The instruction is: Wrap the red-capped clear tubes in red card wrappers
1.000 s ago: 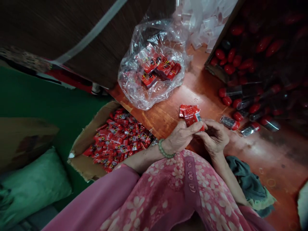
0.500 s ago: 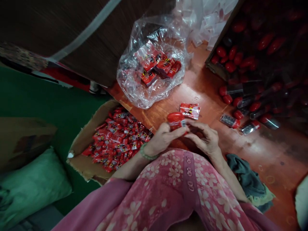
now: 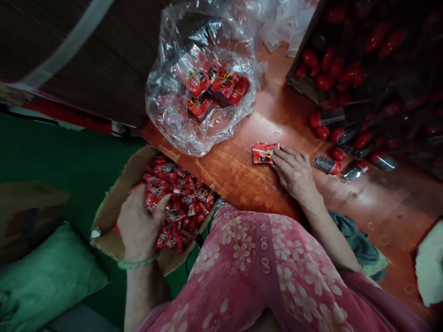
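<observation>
My left hand (image 3: 140, 223) is down in an open cardboard box (image 3: 114, 221), its fingers curled among many small red foil packets (image 3: 185, 207). Whether it grips any packet is hard to tell. A green bead bracelet (image 3: 136, 263) circles that wrist. My right hand (image 3: 294, 173) lies flat on a varnished orange-brown wooden surface (image 3: 235, 170), its fingertips touching one red packet (image 3: 265, 152). Above them, a crumpled clear plastic bag (image 3: 166, 110) holds several red packets (image 3: 207, 87).
A dark crate of red-capped tubes (image 3: 346, 69) stands at the upper right, with several loose tubes (image 3: 327, 164) on the wood before it. Clear plastic pieces (image 3: 284, 23) lie at the top. A green cushion (image 3: 44, 276) lies left, a grey-green cloth (image 3: 356, 244) right.
My left hand has moved from in front of me down into the box, and the red-capped tube it held is out of sight. My right hand has moved onto the packet on the wood.
</observation>
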### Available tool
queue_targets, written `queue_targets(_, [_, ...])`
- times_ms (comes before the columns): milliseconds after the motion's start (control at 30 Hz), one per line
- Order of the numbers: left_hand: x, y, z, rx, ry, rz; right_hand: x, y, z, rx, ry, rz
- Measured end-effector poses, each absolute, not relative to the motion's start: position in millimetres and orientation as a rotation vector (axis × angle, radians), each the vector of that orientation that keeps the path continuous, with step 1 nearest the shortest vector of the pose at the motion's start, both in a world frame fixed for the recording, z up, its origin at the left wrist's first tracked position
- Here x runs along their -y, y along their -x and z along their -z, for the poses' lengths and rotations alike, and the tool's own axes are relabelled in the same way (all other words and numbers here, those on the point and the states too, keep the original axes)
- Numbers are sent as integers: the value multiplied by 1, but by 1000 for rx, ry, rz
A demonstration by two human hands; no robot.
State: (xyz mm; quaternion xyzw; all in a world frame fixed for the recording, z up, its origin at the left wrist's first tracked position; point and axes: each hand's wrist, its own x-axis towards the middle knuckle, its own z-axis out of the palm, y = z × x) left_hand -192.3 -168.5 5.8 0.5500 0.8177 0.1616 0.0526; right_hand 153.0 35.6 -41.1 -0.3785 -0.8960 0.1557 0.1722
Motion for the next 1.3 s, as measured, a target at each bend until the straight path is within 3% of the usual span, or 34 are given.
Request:
queue_targets(33, [152,175,-5,-2539,-1710,-650,-34,-153,43,2533,1068,-410])
queue_targets(133, [91,111,2,-2006,-1945,-925,-29,-151,45,2517,1070,-307])
queue_targets(367, [5,42,34,-1327,-2324,-879,-24,-146,31,2590,1126,-197])
queue_targets(867, [-13,42,31,-1439,-2628,-666,-30,-138,15,2690,1273,-146])
queue_targets(1067, [-19,45,35,-1423,-2621,-735,-26,-168,-7,2553,1331,-440])
queue_targets(1300, [-30,50,27,-1248,-2376,-737,-30,-263,-3,1946,2035,-182])
